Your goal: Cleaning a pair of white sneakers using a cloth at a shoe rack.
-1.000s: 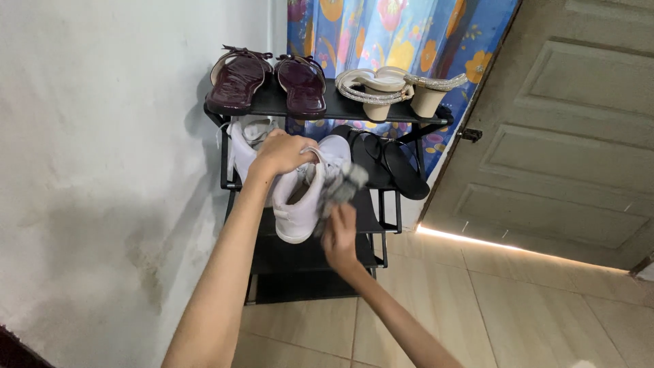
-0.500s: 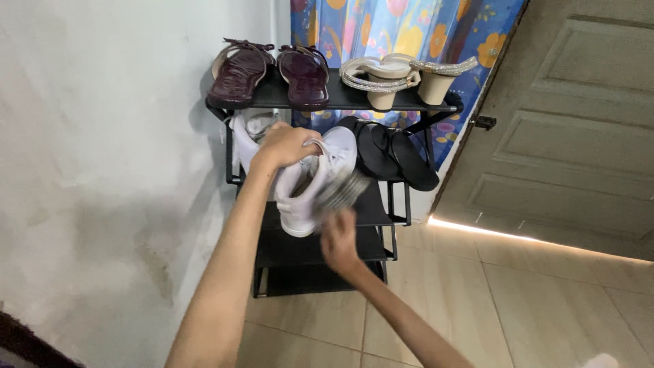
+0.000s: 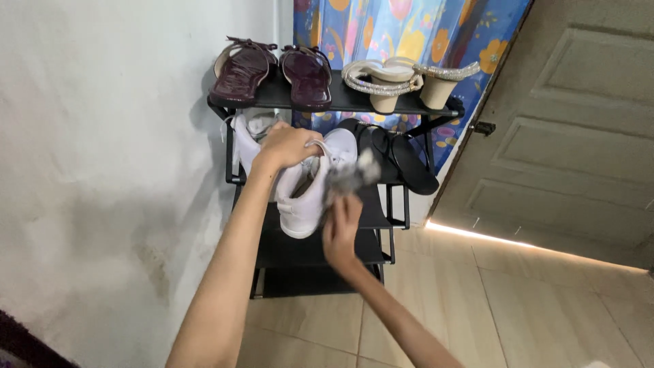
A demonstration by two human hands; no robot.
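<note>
Since a second ago, sneaker (image 3: 310,187) has tilted; long axis runs 1 to 7 o'clock, heel low; left hand (image 3: 289,145) grips its collar; right hand (image 3: 340,221) clutches blurred grey cloth (image 3: 349,176) against it, before rack (image 3: 381,105).

Left hand (image 3: 286,145) grips a white sneaker (image 3: 310,187) by its collar, heel down, before a black shoe rack (image 3: 320,249). Right hand (image 3: 340,228) presses a blurred grey cloth (image 3: 349,176) against the sneaker's side. Maroon sandals (image 3: 272,68) on the top shelf.
</note>
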